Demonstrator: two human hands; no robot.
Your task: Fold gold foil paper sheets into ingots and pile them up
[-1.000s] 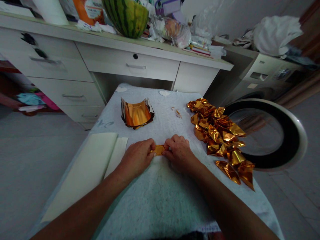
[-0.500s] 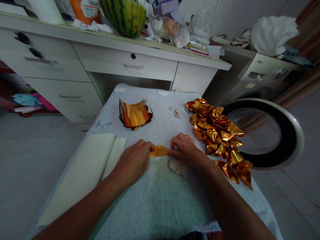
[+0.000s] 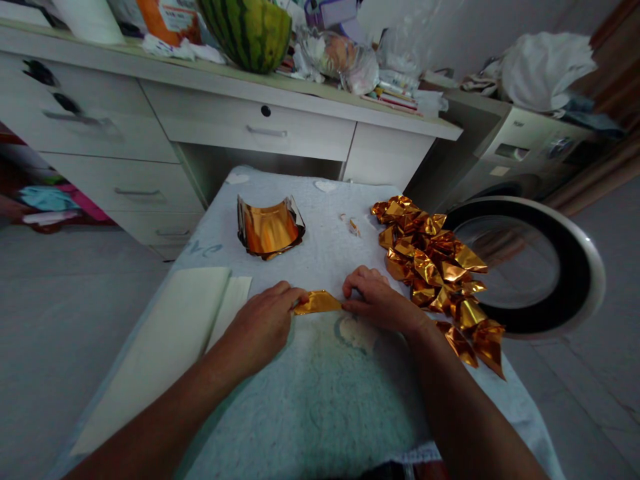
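Observation:
A narrow folded strip of gold foil [image 3: 319, 302] lies flat on the cloth-covered table [image 3: 320, 400] between my hands. My left hand [image 3: 267, 320] pinches its left end, fingers closed. At the right tip, my right hand [image 3: 375, 298] has its fingers curled and closed on the foil's point. Beyond my left hand stands a curved stack of gold foil sheets [image 3: 271, 229]. Many folded gold foil pieces [image 3: 435, 260] are heaped to the right of my right hand.
Pale paper sheets [image 3: 155, 347] lie at the table's left. Small scraps [image 3: 354, 227] sit near the middle. Behind are a white desk [image 3: 250, 127] with a cut watermelon [image 3: 250, 33], and at the right a washing machine with its round door [image 3: 575, 267] open.
My left hand has shifted slightly left and my right hand slightly right, and more of the foil strip shows between them.

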